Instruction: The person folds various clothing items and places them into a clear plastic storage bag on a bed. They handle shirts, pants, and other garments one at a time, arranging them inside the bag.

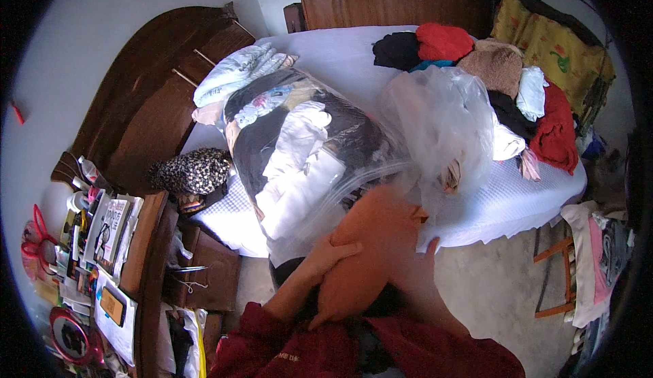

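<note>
My left hand (pixel 337 251) is closed on an orange-brown piece of clothing (pixel 367 232), with its thumb lying across the cloth. The garment hangs bunched in front of my body, its lower end narrowing near my lap. My right hand (pixel 418 259) is against the garment's right side. Motion smears it and most of its fingers are hidden; one digit sticks out. Just beyond the garment lies a large clear plastic storage bag (pixel 354 191), with white clothes (pixel 296 157) and dark fabric inside. Its loose, crumpled end (pixel 439 116) rises on the right.
The bed (pixel 340 48) carries a pile of clothes (pixel 503 92) at right and folded pale bedding (pixel 238 72) at left. A patterned dark cloth (pixel 194 170) lies near the headboard (pixel 146 72). A cluttered cabinet (pixel 146 245) stands left, a wooden stool (pixel 558 276) right.
</note>
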Motion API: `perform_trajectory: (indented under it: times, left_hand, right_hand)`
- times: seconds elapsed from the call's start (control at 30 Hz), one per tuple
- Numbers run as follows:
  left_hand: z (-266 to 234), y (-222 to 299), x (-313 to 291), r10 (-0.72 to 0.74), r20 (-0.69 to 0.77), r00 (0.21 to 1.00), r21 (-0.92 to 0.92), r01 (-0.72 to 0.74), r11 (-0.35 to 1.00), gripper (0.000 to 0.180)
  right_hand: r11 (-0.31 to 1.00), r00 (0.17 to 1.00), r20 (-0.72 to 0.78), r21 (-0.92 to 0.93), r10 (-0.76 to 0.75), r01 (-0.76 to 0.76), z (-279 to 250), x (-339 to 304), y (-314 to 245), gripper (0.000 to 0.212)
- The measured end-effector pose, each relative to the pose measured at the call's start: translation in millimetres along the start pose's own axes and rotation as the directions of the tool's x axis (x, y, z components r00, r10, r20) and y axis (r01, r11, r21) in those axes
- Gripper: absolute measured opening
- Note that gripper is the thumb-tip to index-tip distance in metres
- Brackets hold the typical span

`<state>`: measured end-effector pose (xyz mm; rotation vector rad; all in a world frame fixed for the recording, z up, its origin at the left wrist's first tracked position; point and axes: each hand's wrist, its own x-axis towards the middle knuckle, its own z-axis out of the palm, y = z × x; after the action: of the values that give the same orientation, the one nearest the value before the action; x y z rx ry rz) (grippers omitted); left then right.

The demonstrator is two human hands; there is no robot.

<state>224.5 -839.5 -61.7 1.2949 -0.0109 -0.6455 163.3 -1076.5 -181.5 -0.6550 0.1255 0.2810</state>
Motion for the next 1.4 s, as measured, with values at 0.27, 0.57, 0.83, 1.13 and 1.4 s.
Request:
perform_trajectory:
  times: [0.27, 0.57, 0.83, 1.13, 1.4]
  left_hand:
    - [27.5, -19.1, -3.7, 0.298, -0.033, 0.954, 0.787, -0.159, 0.596, 0.073]
    - [1.1, 46.5, 9.0, 0.866, 0.217, 0.450, 0.962, 0.055, -0.269, 0.047]
    - [-35.5, 69.7, 18.7, 0.784, 0.393, 0.481, 0.910, -0.082, -0.406, 0.015]
    - [-34.7, 67.9, 16.6, 0.712, 0.446, 0.542, 0.879, -0.114, -0.463, 0.030]
    - [-25.3, 71.9, 24.7, 0.769, 0.443, 0.460, 0.897, -0.235, -0.375, 0.024]
  right_hand:
    - [0.993, 0.981, -0.159, -0.027, 0.110, -0.116, 11.3, 10.9, 5.2, 0.072]
    - [0.967, 0.979, 0.004, 0.157, 0.203, -0.201, 19.5, 99.1, 21.8, 0.053]
    - [0.985, 0.997, 0.067, 0.164, 0.038, -0.049, 122.8, 151.1, 15.5, 0.047]
    - [0.630, 0.715, 0.504, -0.365, -0.485, 0.685, 191.1, 241.2, -25.5, 0.031]
    - [0.852, 0.903, 0.152, -0.298, -0.402, 0.430, 209.8, 357.6, -8.7, 0.036]
